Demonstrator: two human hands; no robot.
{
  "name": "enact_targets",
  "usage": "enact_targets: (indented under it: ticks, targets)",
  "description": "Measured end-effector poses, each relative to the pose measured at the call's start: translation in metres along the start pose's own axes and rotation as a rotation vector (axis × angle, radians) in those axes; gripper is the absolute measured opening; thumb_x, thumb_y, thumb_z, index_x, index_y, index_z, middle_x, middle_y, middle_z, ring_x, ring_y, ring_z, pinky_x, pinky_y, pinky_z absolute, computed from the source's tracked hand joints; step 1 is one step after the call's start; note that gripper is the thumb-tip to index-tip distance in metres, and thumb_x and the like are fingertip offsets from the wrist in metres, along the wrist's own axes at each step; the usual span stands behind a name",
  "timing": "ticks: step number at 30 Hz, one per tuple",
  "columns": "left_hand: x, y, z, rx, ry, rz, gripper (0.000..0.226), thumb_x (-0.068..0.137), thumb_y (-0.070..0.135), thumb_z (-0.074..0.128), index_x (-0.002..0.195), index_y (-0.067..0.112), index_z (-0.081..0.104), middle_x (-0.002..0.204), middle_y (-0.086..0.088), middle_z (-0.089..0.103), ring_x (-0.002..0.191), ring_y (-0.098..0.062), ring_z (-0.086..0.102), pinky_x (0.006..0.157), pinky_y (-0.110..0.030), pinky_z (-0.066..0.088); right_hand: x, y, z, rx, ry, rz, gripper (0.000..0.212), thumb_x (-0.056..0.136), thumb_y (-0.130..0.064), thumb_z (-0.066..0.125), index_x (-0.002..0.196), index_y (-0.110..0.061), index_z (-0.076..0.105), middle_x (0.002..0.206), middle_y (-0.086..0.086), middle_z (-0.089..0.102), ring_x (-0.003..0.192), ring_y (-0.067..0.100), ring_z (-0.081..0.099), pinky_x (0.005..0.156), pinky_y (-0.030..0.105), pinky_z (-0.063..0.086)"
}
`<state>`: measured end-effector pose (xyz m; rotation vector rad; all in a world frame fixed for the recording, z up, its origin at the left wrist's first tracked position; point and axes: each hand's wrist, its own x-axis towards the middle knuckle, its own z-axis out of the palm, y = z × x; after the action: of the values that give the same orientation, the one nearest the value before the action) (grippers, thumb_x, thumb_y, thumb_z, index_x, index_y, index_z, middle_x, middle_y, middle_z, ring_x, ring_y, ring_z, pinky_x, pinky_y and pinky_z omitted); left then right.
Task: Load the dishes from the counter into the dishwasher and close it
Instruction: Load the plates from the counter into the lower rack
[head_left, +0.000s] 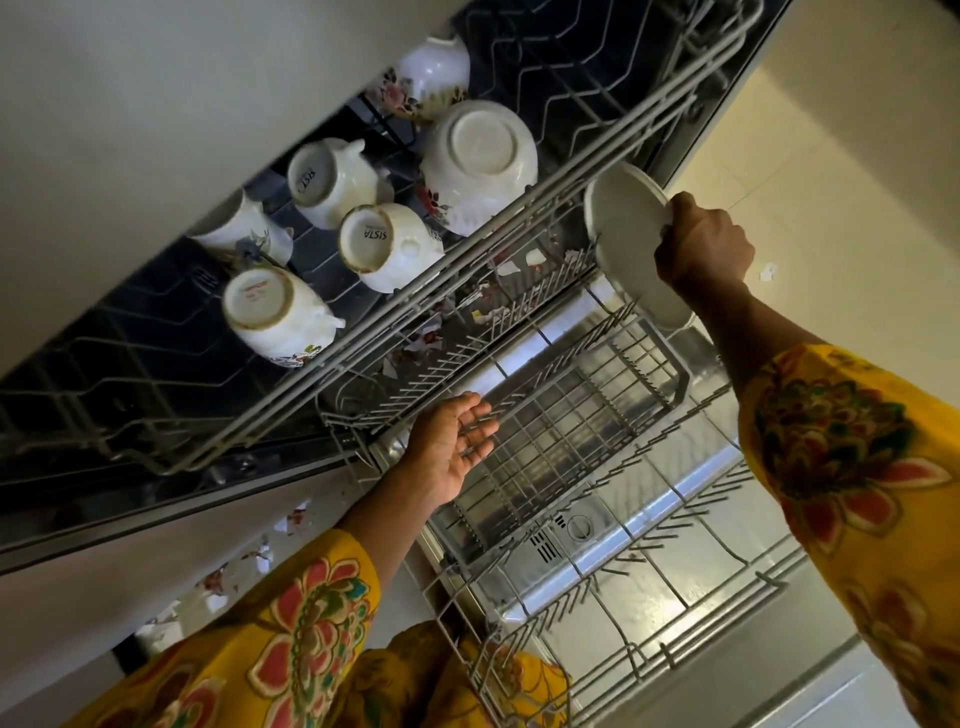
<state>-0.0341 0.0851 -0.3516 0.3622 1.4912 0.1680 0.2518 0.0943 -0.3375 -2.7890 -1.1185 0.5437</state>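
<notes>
My right hand (701, 241) grips the rim of a white plate (626, 236), held on edge over the far end of the dishwasher's lower rack (597, 447). My left hand (457, 441) hovers open, palm up, over the near-left part of that rack, holding nothing. The upper rack (363, 317) is pulled out above it. Several white floral cups (332, 179) stand upside down in it, along with an upturned bowl (480, 161). A floral jug (431, 75) lies further back.
The open dishwasher door (649, 571) lies flat under the lower rack, its detergent dispenser (566, 530) showing. Pale floor tiles (831, 171) spread to the right. A white counter front (130, 130) fills the upper left. My yellow floral sleeves frame the bottom.
</notes>
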Motion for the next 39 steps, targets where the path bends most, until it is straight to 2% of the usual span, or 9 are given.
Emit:
enact_targets:
  ticks: [4,11,15,18,25,29,34,37,39]
  targets:
    - [-0.001,-0.003,-0.005,-0.014,0.010,-0.010,0.027,0.093,0.020,0.056,0.117,0.007,0.060,0.102,-0.005,0.066,0.085,-0.016,0.065,0.067,-0.027,0.049,-0.001,0.001,0.007,0.019,-0.035,-0.022,0.044,0.094,-0.012,0.048,0.136,-0.014,0.037,0.114,0.025,0.054,0.100,0.042,0.054,0.071,0.039,0.038]
    - [-0.012,-0.004,-0.003,-0.028,0.002,-0.008,0.018,0.093,0.020,0.056,0.106,0.009,0.062,0.098,-0.004,0.066,0.086,-0.016,0.064,0.066,-0.027,0.048,-0.017,0.010,0.005,-0.016,-0.073,-0.093,0.078,0.089,-0.008,0.055,0.150,-0.028,0.011,0.115,0.022,0.053,0.096,0.040,0.054,0.066,0.039,0.040]
    - [-0.023,-0.001,-0.003,-0.022,-0.026,0.010,0.021,0.094,0.020,0.055,0.111,0.009,0.060,0.100,-0.004,0.065,0.087,-0.016,0.064,0.069,-0.028,0.049,-0.027,0.018,-0.007,-0.029,-0.066,-0.062,0.065,0.090,-0.010,0.052,0.146,-0.025,0.022,0.122,0.020,0.049,0.105,0.042,0.052,0.077,0.044,0.045]
    - [-0.036,0.000,-0.003,-0.018,-0.042,0.015,0.016,0.095,0.021,0.054,0.104,0.010,0.062,0.099,-0.004,0.066,0.088,-0.017,0.063,0.071,-0.027,0.049,-0.042,0.024,-0.018,-0.044,-0.071,-0.032,0.051,0.092,-0.011,0.050,0.140,-0.018,0.033,0.127,0.018,0.047,0.112,0.042,0.050,0.085,0.047,0.045]
    - [-0.074,0.003,-0.007,-0.026,-0.083,0.049,0.016,0.094,0.022,0.055,0.102,0.011,0.063,0.099,-0.004,0.066,0.085,-0.015,0.063,0.067,-0.027,0.048,-0.103,0.021,-0.037,-0.097,-0.169,-0.078,0.040,0.089,-0.011,0.051,0.129,-0.011,0.050,0.119,0.017,0.054,0.104,0.036,0.056,0.084,0.047,0.052]
    - [-0.099,0.005,-0.018,-0.023,-0.059,0.097,0.016,0.096,0.023,0.052,0.101,0.013,0.062,0.100,-0.003,0.065,0.083,-0.013,0.061,0.066,-0.026,0.047,-0.148,0.001,-0.041,-0.103,-0.275,-0.173,0.038,0.091,-0.005,0.045,0.128,-0.011,0.051,0.120,0.017,0.058,0.104,0.033,0.059,0.085,0.047,0.054]
    - [-0.140,0.006,-0.039,-0.030,-0.022,0.145,0.018,0.099,0.025,0.044,0.100,0.018,0.061,0.106,0.002,0.062,0.094,-0.014,0.059,0.072,-0.024,0.043,-0.206,-0.042,-0.040,-0.048,-0.326,-0.303,0.040,0.092,-0.006,0.042,0.129,-0.013,0.051,0.129,0.015,0.056,0.113,0.030,0.058,0.092,0.043,0.052]
    - [-0.168,0.005,-0.055,-0.040,-0.009,0.184,0.027,0.100,0.026,0.041,0.119,0.016,0.057,0.126,-0.001,0.057,0.120,-0.019,0.053,0.090,-0.030,0.040,-0.242,-0.071,-0.044,-0.063,-0.387,-0.342,0.041,0.093,-0.010,0.042,0.133,-0.014,0.049,0.130,0.015,0.055,0.115,0.031,0.056,0.093,0.044,0.051]
    - [-0.187,0.005,-0.068,-0.052,0.013,0.207,0.033,0.101,0.025,0.040,0.128,0.013,0.053,0.135,-0.002,0.054,0.123,-0.019,0.050,0.098,-0.031,0.038,-0.265,-0.088,-0.047,-0.073,-0.406,-0.359,0.042,0.094,-0.012,0.042,0.135,-0.015,0.047,0.130,0.014,0.054,0.115,0.031,0.056,0.092,0.044,0.051]
